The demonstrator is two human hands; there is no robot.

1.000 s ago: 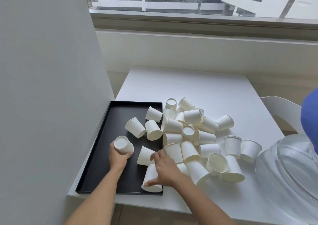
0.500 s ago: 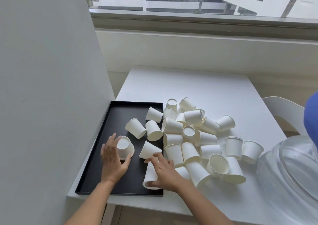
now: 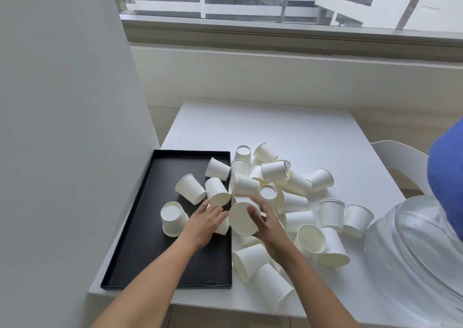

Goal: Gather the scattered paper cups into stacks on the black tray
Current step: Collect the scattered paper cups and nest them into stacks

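Stacking is barely begun, as I read it: the white table [image 3: 275, 132] carries the black tray [image 3: 155, 252] along its left edge, and most of the loose paper cups [image 3: 298, 202] lie heaped right of the tray's right rim, a few tipped on the tray. One short upside-down stack [image 3: 172, 218] stands near the tray's left rim. My right hand [image 3: 265, 223] grips a lifted cup [image 3: 241, 218] over that right rim; my left hand [image 3: 203, 221] lies half curled on a tipped cup [image 3: 223, 227], grasp unclear. Next I must carry it onto the stack. Half a second ago the left hand was at the stack and the right cup lay low
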